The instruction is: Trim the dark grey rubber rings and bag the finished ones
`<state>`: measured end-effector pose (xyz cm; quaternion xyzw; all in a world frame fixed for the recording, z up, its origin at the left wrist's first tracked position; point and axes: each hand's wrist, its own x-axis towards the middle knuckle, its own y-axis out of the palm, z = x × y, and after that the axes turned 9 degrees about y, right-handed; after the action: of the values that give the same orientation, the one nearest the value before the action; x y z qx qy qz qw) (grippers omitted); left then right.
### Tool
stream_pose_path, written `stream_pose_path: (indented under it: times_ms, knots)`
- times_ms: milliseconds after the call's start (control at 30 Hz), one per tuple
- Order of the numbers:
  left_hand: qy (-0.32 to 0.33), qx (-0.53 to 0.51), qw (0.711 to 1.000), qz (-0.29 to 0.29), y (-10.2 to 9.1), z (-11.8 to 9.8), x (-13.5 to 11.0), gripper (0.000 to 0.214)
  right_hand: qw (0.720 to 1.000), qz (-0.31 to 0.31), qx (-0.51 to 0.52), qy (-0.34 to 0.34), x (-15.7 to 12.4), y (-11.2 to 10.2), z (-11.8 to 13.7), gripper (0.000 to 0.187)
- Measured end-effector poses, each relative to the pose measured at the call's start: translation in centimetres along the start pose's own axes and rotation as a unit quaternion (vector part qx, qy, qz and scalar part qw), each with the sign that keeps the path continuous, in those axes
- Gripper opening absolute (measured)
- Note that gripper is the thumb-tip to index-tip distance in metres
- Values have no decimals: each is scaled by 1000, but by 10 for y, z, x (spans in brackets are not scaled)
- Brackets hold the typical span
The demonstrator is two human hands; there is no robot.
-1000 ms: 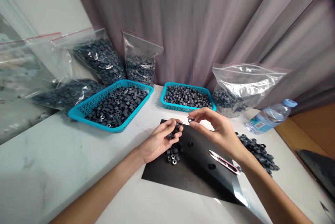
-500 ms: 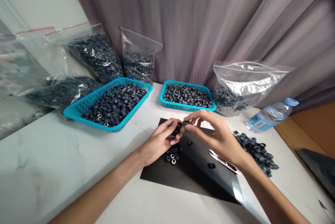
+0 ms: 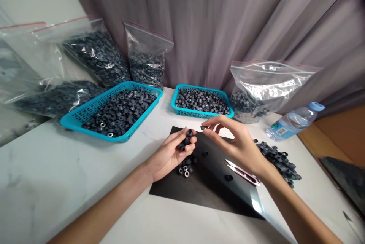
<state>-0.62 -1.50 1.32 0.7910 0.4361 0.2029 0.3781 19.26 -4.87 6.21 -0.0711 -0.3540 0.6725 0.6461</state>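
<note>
Bottle (image 3: pixel 299 120): right of the black mat (image 3: pixel 178 188); barcode (image 3: pixel 281 131) on its label (image 3: pixel 289 126), print too small to read.
Left hand (image 3: pixel 167 152): my fingers curl around several dark rings (image 3: pixel 188 140) above the mat.
Right hand (image 3: pixel 238 135): my thumb and fingertips pinch one ring (image 3: pixel 203 127) by the mat's far edge, apart from my left.
Tabletop (image 3: pixel 57 171): white surface stretches past the mat's near and left edges.

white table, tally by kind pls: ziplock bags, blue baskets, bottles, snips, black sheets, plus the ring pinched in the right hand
Ziplock bags: 4
Blue baskets: 2
Bottle: 1
Snips: 1
Black sheet: 1
Dark ring in the right hand: 1
Total: 10
</note>
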Motion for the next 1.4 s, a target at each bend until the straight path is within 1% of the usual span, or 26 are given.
stream_pose_path:
  times_ms: [100, 233, 333, 400, 467, 533, 567, 600, 667, 700, 767, 833, 867, 967, 1000, 1033, 1067, 1133, 1167, 1200, 1267, 1333, 1367, 1400]
  knots:
    - [-4, -1, 1000, -9, -1, 1, 0, 21, 999, 13, -14, -44, -2, 4, 4, 13]
    - [1, 9, 999, -36, -2, 4, 0, 16, 988, 52, -70, -125, -7, 19, 11, 16]
    - [-6, 19, 998, -55, -3, 7, 0, 15, 978, 63, -144, -134, -8, 27, 15, 18]
    - [-19, 26, 997, -64, -4, 7, 1, 15, 977, 56, -165, -127, -7, 22, 16, 20]
    - [-37, 35, 996, -74, -5, 4, 2, 15, 979, 41, -171, -101, -6, 11, 14, 20]
    - [-52, 46, 994, -84, -6, -2, 4, 15, 979, 54, -194, -39, -5, 0, 7, 15]
    - [-54, 53, 993, -89, -6, -5, 5, 17, 973, 82, -214, 3, -5, -4, 1, 13]
    - [-53, 60, 992, -94, -6, -8, 6, 18, 963, 124, -235, 41, -5, -5, -6, 13]
    - [-47, 76, 991, -99, -5, -13, 7, 19, 940, 200, -265, 81, -7, 0, -23, 22]
    - [-45, 84, 990, -101, -5, -15, 8, 20, 929, 227, -276, 93, -7, 4, -31, 23]
    - [-40, 98, 989, -103, -5, -17, 9, 19, 925, 235, -279, 105, -7, 12, -44, 20]
    - [-37, 110, 988, -100, -5, -16, 9, 19, 929, 220, -278, 112, -5, 15, -47, 11]
    - [-35, 115, 988, -97, -6, -16, 9, 19, 931, 208, -278, 115, -4, 15, -45, 8]
    - [-26, 129, 987, -89, -6, -11, 9, 19, 955, 144, -242, 93, 1, 12, -23, 4]
    - [-23, 132, 987, -87, -6, -8, 8, 18, 973, 108, -197, 57, 3, 12, -13, 5]
    - [-21, 133, 987, -86, -6, -6, 7, 17, 984, 79, -161, 18, 4, 14, -4, 7]
    - [-19, 131, 987, -87, -6, -3, 6, 16, 986, 62, -151, -17, 4, 16, 5, 6]
    - [-13, 122, 988, -91, -5, 0, 5, 14, 980, 69, -175, -58, 4, 22, 18, 10]
    - [-9, 116, 989, -95, -4, 0, 5, 14, 978, 75, -185, -67, 5, 25, 20, 15]
    - [-6, 110, 989, -99, -4, -1, 6, 14, 978, 74, -185, -68, 5, 28, 20, 20]
    - [-4, 103, 989, -108, -4, -6, 8, 14, 986, 42, -152, -49, 6, 33, 14, 25]
    - [2, 99, 988, -116, -6, -15, 11, 15, 994, 1, -110, -17, 8, 38, 2, 21]
    - [9, 98, 988, -120, -8, -20, 12, 15, 995, -5, -98, -3, 9, 42, -5, 18]
    - [20, 98, 987, -124, -10, -25, 13, 16, 995, 8, -97, 6, 9, 47, -11, 14]
